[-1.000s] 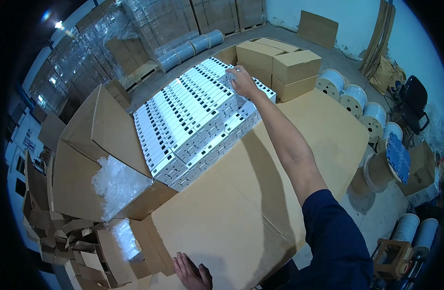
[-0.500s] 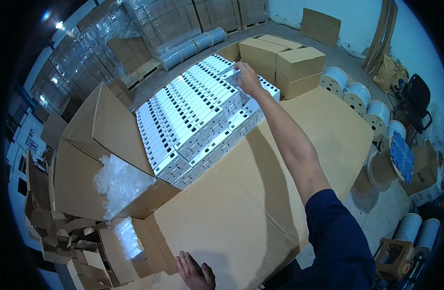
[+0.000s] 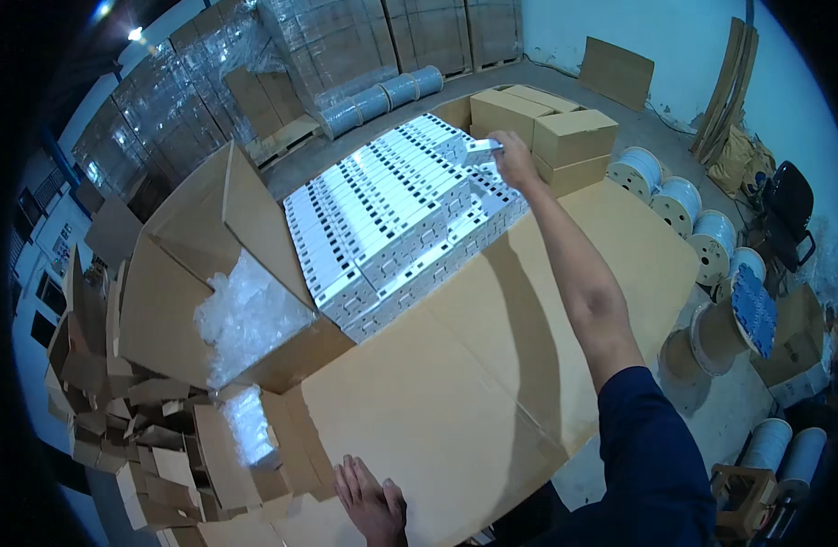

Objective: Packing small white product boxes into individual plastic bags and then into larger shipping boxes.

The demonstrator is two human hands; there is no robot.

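My right hand (image 3: 514,157) reaches far out and is closed on a long white box (image 3: 481,146) lifted just above the far corner of a stack of white boxes (image 3: 391,219). The stack lies in tight rows, two layers deep, on a big sheet of brown cardboard (image 3: 492,365). My left hand (image 3: 371,501) rests flat, fingers spread, on the near edge of that cardboard and holds nothing.
An open carton (image 3: 209,283) with clear plastic bags stands left of the stack. Small folded cardboard pieces (image 3: 118,428) pile up at the lower left. Closed brown cartons (image 3: 546,123) sit behind the stack. White cable spools (image 3: 683,210) stand at the right, wrapped pallets (image 3: 346,46) at the back.
My right hand has risen from the top of the stack's far corner, now lifting one white box clear of the rows. My left hand has stayed on the cardboard edge.
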